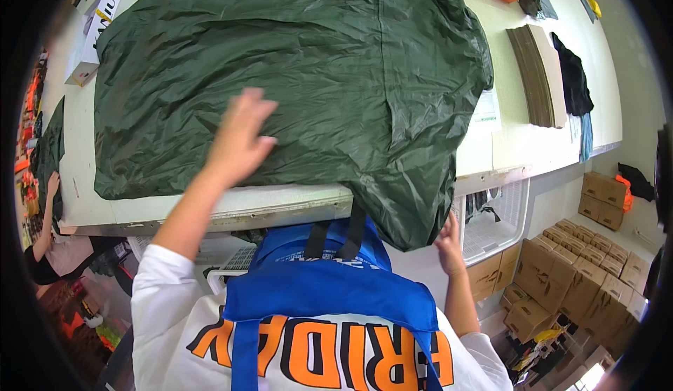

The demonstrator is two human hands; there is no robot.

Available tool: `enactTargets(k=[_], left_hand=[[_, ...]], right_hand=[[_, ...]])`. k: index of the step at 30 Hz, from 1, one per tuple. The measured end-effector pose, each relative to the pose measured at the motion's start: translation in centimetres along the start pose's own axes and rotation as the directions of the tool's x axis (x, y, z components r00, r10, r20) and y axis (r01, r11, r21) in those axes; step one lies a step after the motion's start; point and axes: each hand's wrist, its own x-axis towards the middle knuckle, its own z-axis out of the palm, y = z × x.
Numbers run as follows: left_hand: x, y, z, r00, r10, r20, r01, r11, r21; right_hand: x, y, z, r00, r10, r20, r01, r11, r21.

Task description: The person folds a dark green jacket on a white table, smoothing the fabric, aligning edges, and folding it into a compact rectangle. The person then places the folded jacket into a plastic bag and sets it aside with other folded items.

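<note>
A large, crumpled dark green sheet of thin, shiny fabric [301, 75] covers most of the white table, with a seam running down its right part. One corner of it hangs over the near table edge in front of my blue apron [329, 293]. My left hand [242, 138] is above the middle of the sheet, slightly blurred, fingers stretched and thumb apart, holding nothing. Low at the right, my right hand [451, 247] is closed at the side of the hanging corner, with the fabric's edge at its fingertips; part of that grip is hidden.
On the white table [477, 149], a brown cardboard stack [536, 75] and black cloth [571, 75] lie right; a white box [94, 37] stands left. A white wire basket [498, 216] sits below. Cartons [561, 279] are piled right. Another person's hand [53, 184] touches green cloth far left.
</note>
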Motion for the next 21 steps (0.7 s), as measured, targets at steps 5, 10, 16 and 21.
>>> enactTargets(k=[5, 10, 16, 21], left_hand=[[2.9, 9.4, 7.7, 0.744, 0.464, 0.48, -0.452, 0.879, -0.149], [4.0, 7.4, 9.5, 0.749, 0.337, 0.57, -0.26, 0.941, -0.215], [4.4, 7.8, 10.3, 0.724, 0.32, 0.611, -0.294, 0.945, -0.147], [3.1, 8.7, 9.2, 0.752, 0.278, 0.598, -0.322, 0.946, -0.034]], right_hand=[[0.2, 1.6, 3.8, 0.993, -0.094, 0.074, 0.119, 0.75, -0.65], [-7.1, -9.4, 10.0, 0.987, -0.146, 0.073, 0.136, 0.983, 0.126], [-5.2, -5.0, 13.5, 0.911, -0.013, 0.411, -0.042, 0.992, 0.123], [-1.0, -3.0, 17.4, 0.995, 0.031, 0.092, -0.053, 0.966, 0.252]])
